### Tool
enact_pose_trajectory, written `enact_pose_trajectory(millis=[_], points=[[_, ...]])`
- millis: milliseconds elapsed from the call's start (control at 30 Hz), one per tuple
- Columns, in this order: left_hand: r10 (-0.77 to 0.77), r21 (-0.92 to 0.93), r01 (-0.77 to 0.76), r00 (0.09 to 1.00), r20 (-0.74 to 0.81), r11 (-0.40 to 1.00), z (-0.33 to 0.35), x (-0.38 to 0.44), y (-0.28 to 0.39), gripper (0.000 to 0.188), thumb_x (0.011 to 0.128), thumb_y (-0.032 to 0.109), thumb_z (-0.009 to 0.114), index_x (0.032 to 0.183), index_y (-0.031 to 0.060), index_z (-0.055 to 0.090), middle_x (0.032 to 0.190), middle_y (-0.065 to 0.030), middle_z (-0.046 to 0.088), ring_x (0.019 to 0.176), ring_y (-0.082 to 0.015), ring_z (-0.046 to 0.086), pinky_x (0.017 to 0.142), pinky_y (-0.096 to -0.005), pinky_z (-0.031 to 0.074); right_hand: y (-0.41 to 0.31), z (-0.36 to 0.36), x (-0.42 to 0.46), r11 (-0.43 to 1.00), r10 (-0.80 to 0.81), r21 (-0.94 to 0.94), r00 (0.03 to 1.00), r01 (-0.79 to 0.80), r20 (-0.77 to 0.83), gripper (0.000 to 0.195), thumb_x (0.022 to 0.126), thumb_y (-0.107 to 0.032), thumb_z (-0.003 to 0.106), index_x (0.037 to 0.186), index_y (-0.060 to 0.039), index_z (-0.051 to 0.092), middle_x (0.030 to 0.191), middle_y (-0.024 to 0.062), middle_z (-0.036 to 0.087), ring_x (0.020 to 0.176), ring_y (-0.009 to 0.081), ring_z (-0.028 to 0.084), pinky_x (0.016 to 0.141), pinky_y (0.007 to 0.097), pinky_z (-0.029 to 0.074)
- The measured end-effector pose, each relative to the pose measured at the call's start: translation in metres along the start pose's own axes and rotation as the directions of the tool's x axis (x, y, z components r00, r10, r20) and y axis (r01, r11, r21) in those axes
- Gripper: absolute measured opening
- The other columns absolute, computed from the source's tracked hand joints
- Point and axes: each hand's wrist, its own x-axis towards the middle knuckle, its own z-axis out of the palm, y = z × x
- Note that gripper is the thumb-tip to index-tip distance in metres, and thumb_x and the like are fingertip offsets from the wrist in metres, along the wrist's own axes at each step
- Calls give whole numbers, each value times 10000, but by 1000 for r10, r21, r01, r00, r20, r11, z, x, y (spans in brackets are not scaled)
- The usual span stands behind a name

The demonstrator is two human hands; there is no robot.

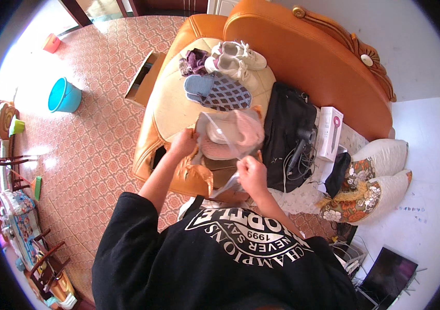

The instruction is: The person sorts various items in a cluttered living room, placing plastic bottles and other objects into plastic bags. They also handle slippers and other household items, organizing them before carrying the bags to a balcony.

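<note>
My left hand [184,142] grips the left edge of a clear zip plastic bag [216,128]. Fingers of my right hand [251,172] are closed on the bag's lower right edge. Inside the bag lie pink fuzzy slippers [247,130] with pale insoles. Beyond the bag, blue slippers with a dark diamond pattern [227,93] rest on the cream seat of an orange leather sofa [165,120]. White lace-up sneakers [235,58] and a crumpled purple cloth [194,62] lie farther back on the seat.
Right of the bag are a black fabric bag [282,104], a corded black appliance [301,145], a white box [330,131] and floral cushions [375,193]. Left of the sofa stand an open cardboard box [150,83] and a blue bucket [65,96]. Torn orange upholstery [196,176] hangs nearest me.
</note>
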Motion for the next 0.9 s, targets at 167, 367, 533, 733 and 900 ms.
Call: enact_pose_trajectory(millis=[167, 367, 533, 733, 900], points=[[-181, 77, 180, 984, 8, 981, -52, 13, -49, 224, 779, 208, 528, 786, -8, 585, 720, -202, 578, 725, -318, 580, 622, -398, 430, -39, 44, 14, 993, -39, 115, 980, 17, 197, 153, 720, -122, 525, 622, -8, 494, 579, 197, 527, 569, 364, 535, 510, 418, 417], [-239, -79, 237, 971, -14, 968, -40, 37, -94, 260, 797, 247, 542, 831, -8, 583, 665, -123, 596, 642, -166, 560, 536, -327, 420, -45, 107, 30, 993, -116, 13, 945, 117, 306, 237, 734, -247, 561, 689, -23, 495, 641, 187, 550, 617, 357, 542, 552, 434, 419], [-348, -687, 265, 937, 19, 677, -27, 24, -114, 483, 775, 375, 568, 1079, 8, 488, 958, -67, 567, 802, -157, 537, 685, -285, 434, -38, 92, 36, 969, -110, -153, 892, 195, 438, 523, 713, -452, 575, 1003, -33, 455, 807, 146, 563, 742, 306, 551, 638, 390, 436], [-497, -653, 568, 807, 320, 501, -21, -41, -115, 585, 768, 558, 462, 1177, 140, 430, 920, -34, 551, 747, -140, 505, 629, -276, 397, -20, 60, 21, 825, -240, -443, 927, 351, 287, 664, 674, -376, 641, 1229, -166, 342, 1280, 160, 276, 1140, 357, 310, 888, 500, 281], [-129, -872, 228, 973, 191, 433, 54, -33, -141, 308, 811, 187, 554, 1082, 67, 470, 968, 25, 507, 884, -86, 466, 789, -224, 369, 34, 97, 11, 714, -132, -601, 912, 359, 388, 889, 671, -460, 612, 1333, -283, 45, 1388, 122, 8, 1248, 367, 113, 927, 627, 114]])
